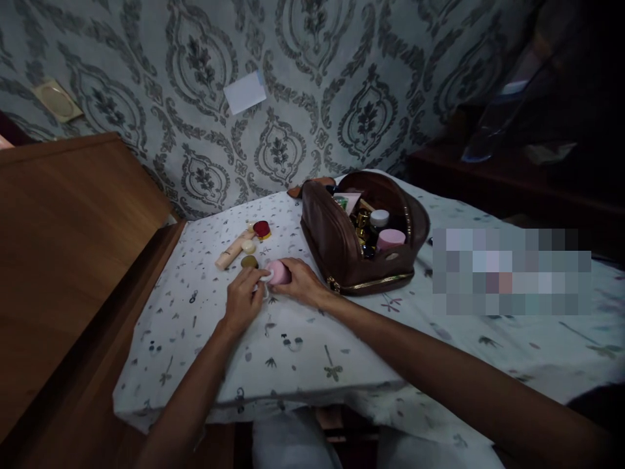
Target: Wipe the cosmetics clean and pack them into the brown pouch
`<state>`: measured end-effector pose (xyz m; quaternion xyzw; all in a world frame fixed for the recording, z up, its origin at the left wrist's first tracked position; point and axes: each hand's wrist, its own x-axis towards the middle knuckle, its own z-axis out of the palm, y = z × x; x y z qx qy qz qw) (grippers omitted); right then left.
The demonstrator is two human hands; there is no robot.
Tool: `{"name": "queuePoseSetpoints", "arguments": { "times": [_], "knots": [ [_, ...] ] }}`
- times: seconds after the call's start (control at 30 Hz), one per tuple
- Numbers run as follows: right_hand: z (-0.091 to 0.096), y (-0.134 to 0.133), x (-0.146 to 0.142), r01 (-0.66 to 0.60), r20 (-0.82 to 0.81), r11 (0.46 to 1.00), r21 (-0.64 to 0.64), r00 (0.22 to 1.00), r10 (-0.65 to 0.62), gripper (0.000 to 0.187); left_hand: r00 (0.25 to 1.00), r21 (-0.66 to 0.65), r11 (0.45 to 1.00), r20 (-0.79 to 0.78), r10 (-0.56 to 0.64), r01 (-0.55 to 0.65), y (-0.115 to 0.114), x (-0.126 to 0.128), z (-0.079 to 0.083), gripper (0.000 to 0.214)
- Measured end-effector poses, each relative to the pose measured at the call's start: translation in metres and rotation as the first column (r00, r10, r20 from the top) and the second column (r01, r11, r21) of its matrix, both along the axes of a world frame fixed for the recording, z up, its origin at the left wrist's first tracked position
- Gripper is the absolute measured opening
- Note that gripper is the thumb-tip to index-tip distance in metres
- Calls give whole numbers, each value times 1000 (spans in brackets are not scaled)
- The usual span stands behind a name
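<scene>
Both my hands meet on a small pink jar (279, 272) lying on the patterned white cloth (303, 352). My right hand (303, 283) wraps round the jar's body. My left hand (245, 299) pinches its white lid (266, 277) at the jar's left end. Just behind the jar lie a beige tube (234, 251), a small cream cap (249, 246), a red round item (262, 229) and a dark olive round item (249, 262).
An open brown toiletry bag (336, 251) stands right of my hands, holding several jars and bottles, among them a pink jar (390, 239). A wooden cabinet (68, 247) flanks the cloth on the left. Patterned wallpaper rises behind. A dark shelf sits at the far right.
</scene>
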<state>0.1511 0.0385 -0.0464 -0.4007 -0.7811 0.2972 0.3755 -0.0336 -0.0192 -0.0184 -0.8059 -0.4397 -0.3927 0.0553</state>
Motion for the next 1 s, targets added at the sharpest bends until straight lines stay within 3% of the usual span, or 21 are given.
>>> {"name": "queuePoseSetpoints", "arguments": {
  "times": [0.23,0.43,0.6,0.73,0.87,1.0],
  "knots": [
    [0,-4,-4,-55,123,983,174,992,34,56,992,5,999,116,52,-53,3,3,-5,28],
    [1,-4,-4,-66,129,981,182,991,43,45,995,66,994,-61,-84,88,0,3,-1,44],
    [5,-3,-1,-23,28,999,36,999,22,38,971,113,973,-151,-184,202,-1,9,-4,48],
    [6,1,0,-26,-127,983,-180,992,3,43,977,141,967,-70,-204,212,-3,12,-3,46],
    [5,5,-2,-171,-372,947,-271,926,61,47,985,130,980,65,-157,148,-6,11,1,40],
    [8,6,-2,-289,-489,910,-296,865,116,56,985,65,994,142,-93,84,-8,9,4,30]
  ]
}}
